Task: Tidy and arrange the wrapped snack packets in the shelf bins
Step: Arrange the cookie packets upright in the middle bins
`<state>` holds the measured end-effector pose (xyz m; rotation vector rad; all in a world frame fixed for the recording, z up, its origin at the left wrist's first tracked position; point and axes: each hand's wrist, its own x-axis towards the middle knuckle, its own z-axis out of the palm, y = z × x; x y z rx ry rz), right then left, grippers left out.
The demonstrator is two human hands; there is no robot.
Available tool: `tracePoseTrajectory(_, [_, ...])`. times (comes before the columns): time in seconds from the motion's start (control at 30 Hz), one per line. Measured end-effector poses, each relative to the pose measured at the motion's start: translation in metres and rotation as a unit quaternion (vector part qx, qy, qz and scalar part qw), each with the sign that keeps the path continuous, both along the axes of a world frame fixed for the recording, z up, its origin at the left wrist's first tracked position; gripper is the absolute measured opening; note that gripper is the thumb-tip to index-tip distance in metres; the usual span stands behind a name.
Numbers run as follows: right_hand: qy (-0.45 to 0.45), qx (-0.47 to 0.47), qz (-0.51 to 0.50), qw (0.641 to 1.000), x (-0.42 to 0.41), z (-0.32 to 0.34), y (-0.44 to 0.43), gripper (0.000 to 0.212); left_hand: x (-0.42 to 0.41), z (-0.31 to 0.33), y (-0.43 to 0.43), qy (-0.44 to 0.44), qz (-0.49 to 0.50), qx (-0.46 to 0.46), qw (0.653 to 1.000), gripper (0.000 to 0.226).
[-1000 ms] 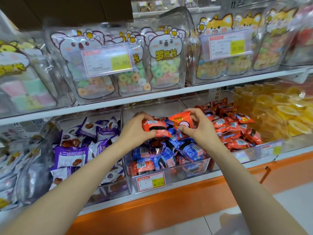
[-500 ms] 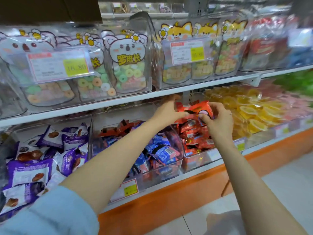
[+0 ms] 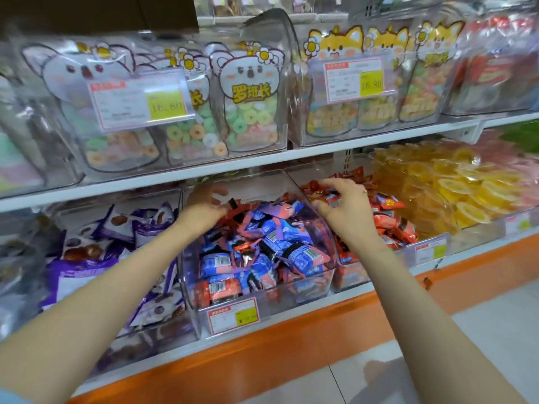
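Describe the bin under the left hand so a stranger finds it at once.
Look at the lower shelf above the orange base. The clear bin sits between purple packets and all-red packets. Only it mixes blue and red wrappers.

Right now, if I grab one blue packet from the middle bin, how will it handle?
Probably light and soft: the blue packet is small with crinkled film. Its glossy wrap may be slippery. Piled loose in the bin, neighbours will likely shift when it's pulled.
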<state>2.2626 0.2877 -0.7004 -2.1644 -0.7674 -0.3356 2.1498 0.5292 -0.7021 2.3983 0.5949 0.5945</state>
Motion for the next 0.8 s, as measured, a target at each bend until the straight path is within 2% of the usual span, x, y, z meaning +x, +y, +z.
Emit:
tracePoseTrajectory(0.1, [0.023,-0.013,0.085,0.996,-0.022,0.000,0.020,0.040,-0.002,-0.006,0.011,0.034,0.021,0.030,0.999,0.039])
tracePoseTrajectory(0.27, [0.056,-0.038,0.161,0.985,-0.045,0.000,0.036,0.037,0.019,-0.014,0.018,0.214,-0.002,0.075,0.974,0.071])
tracePoseTrajectory(0.33, [0.058,-0.046,0.172,0.982,-0.049,0.000,0.039,0.035,0.029,-0.017,0.020,0.262,0.000,0.098,0.960,0.074])
tracePoseTrajectory(0.4, [0.062,-0.052,0.176,0.981,-0.050,0.000,0.041,0.033,0.036,-0.022,0.022,0.291,0.025,0.132,0.947,0.068])
tracePoseTrajectory(0.53, [0.071,-0.041,0.184,0.980,-0.048,-0.003,0.045,0.032,0.041,-0.021,0.028,0.244,0.067,0.201,0.946,0.036])
tracePoseTrajectory(0.63, [0.073,-0.042,0.188,0.979,-0.045,-0.007,0.049,0.035,0.033,-0.009,0.028,0.190,0.069,0.225,0.953,0.035])
tracePoseTrajectory(0.73, [0.075,-0.045,0.193,0.977,-0.045,-0.011,0.054,0.052,0.008,0.002,0.019,0.121,0.059,0.165,0.977,0.028])
tracePoseTrajectory(0.8, [0.084,-0.031,0.202,0.975,-0.046,-0.013,0.059,0.067,-0.015,0.004,0.012,0.057,0.018,0.112,0.992,0.023])
